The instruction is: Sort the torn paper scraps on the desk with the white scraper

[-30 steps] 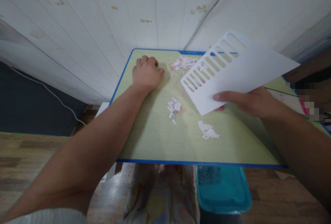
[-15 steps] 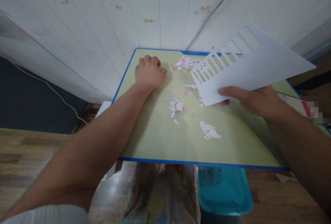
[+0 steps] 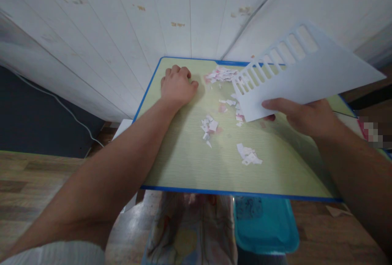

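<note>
A white sheet with a row of long rounded slots (image 3: 294,73) is in my right hand (image 3: 309,114), gripped near its lower edge with the thumb on top. It is held tilted above the right part of the table (image 3: 183,167), and its lower left corner is beside torn paper scraps. My left hand (image 3: 178,87) rests on the table's far left area, back upward, fingers curled under in a loose fist; nothing shows in it. To its right lies a pile of pinkish-white paper scraps (image 3: 223,74). Smaller scrap heaps lie nearer, one in the middle (image 3: 209,127) and one further right (image 3: 249,154).
The blue-edged table stands against a white panelled wall (image 3: 190,12), where a cable (image 3: 254,16) runs down. Below the near edge is a turquoise plastic bin (image 3: 266,228), beside my legs (image 3: 190,232). A flat item with a pink edge (image 3: 361,128) lies at the right.
My right hand has shifted the slotted sheet slightly right and up, uncovering more scraps by its lower left corner. My left hand has stayed put.
</note>
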{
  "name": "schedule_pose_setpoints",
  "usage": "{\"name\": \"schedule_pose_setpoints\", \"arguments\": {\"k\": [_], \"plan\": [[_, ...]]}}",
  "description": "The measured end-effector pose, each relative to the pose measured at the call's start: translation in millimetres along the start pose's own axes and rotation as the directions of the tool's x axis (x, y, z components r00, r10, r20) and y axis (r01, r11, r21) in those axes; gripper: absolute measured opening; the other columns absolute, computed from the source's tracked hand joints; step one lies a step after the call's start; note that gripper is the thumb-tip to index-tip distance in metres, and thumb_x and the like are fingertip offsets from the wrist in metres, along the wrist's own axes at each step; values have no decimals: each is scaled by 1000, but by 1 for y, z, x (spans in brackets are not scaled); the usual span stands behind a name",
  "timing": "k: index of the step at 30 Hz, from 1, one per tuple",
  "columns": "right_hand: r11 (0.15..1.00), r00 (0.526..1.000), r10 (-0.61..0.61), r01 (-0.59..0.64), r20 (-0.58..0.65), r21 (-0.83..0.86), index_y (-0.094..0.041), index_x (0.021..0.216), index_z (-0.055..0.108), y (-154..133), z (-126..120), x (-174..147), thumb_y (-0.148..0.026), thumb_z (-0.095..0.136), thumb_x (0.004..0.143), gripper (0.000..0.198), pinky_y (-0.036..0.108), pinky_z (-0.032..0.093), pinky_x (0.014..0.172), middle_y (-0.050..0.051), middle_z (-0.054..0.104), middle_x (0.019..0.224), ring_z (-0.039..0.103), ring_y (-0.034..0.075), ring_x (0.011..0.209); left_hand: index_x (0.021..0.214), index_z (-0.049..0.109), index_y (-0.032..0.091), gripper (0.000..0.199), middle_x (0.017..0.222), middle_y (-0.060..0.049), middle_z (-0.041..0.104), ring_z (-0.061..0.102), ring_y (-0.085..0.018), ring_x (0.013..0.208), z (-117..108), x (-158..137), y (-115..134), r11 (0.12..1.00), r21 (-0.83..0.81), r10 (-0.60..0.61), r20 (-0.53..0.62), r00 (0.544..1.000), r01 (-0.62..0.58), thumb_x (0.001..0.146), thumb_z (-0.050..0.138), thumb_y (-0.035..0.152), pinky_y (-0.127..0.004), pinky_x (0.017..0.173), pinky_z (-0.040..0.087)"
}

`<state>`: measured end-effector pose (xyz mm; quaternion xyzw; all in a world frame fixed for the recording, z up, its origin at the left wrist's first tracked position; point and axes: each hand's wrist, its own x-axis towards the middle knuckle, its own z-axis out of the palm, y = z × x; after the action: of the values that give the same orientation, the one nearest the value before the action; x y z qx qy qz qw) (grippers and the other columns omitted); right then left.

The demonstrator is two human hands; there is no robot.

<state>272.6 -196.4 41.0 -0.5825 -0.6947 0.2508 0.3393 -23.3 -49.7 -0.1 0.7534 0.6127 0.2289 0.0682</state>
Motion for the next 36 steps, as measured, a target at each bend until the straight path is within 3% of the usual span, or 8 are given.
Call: {"name": "schedule_pose_setpoints", "arguments": {"k": [3, 8, 16, 22, 25, 28, 33, 36], "plan": [[999, 999, 35, -34, 41, -21, -27, 58, 63, -5, 3, -2, -45, 74, 93, 41, 44, 62, 84, 4, 67, 64, 68, 25, 65, 139, 75, 27, 44, 150, -16, 70, 54, -45, 153, 1, 0, 0, 1000, -2, 1, -6, 1000, -1, 97, 64, 33, -66, 131, 46], [996, 994, 84, -83, 64, -30, -26, 57, 66, -11, 8, -6, -52, 74, 88, 41, 44, 61, 74, 7, 71, 64, 67, 26, 63, 136, 75, 26, 39, 150, -16, 69, 53, -44, 155, 1, 1, 0, 999, 30, -11, 1, 1000, 11, 99, 63, 33, -62, 130, 47], [995, 995, 95, -96, 32, 35, -24, 55, 66, -15, 5, -6, -50, 79, 84, 41, 41, 61, 65, 7, 71, 61, 66, 25, 59, 137, 75, 27, 40, 150, -14, 70, 54, -42, 153, 1, 0, 0, 999, 42, -5, -1, 1000, 5, 100, 61, 34, -60, 130, 48], [985, 980, 120, -137, 157, 102, -24, 60, 72, -28, 8, -14, -49, 89, 75, 34, 40, 62, 62, 6, 76, 66, 69, 26, 60, 145, 73, 28, 50, 154, -15, 67, 52, -45, 154, 0, 0, 0, 999, 32, -7, 13, 1000, 7, 96, 67, 35, -65, 131, 45], [984, 996, 87, -91, 34, 153, -25, 56, 69, -29, 9, -11, -45, 83, 79, 34, 38, 60, 68, 5, 73, 63, 68, 24, 61, 145, 73, 31, 52, 153, -14, 68, 52, -46, 154, 0, 0, 0, 1000, 12, -4, 12, 1000, 4, 93, 70, 35, -67, 131, 45], [992, 990, 104, -96, -96, 84, -26, 53, 64, -21, 7, -5, -43, 74, 85, 37, 39, 59, 75, 4, 70, 60, 66, 22, 60, 144, 73, 31, 51, 153, -14, 68, 52, -45, 154, 0, 1, -1, 1000, 13, -8, 13, 1000, 8, 93, 69, 35, -65, 131, 45], [986, 988, 130, -138, -88, -95, -29, 56, 62, -3, 7, -2, -49, 69, 93, 42, 47, 61, 93, 3, 72, 63, 70, 26, 67, 143, 74, 28, 48, 152, -14, 69, 53, -44, 154, 2, 1, -2, 1000, 12, -6, 2, 1000, 6, 97, 64, 36, -63, 132, 44], [981, 987, 145, -153, -70, -119, -29, 56, 62, -1, 10, -3, -49, 70, 92, 42, 51, 62, 93, 4, 73, 66, 72, 28, 68, 144, 73, 30, 48, 152, -13, 69, 53, -44, 154, 2, 1, -2, 1000, -6, -10, 2, 1000, 10, 97, 65, 38, -63, 134, 42]]}}
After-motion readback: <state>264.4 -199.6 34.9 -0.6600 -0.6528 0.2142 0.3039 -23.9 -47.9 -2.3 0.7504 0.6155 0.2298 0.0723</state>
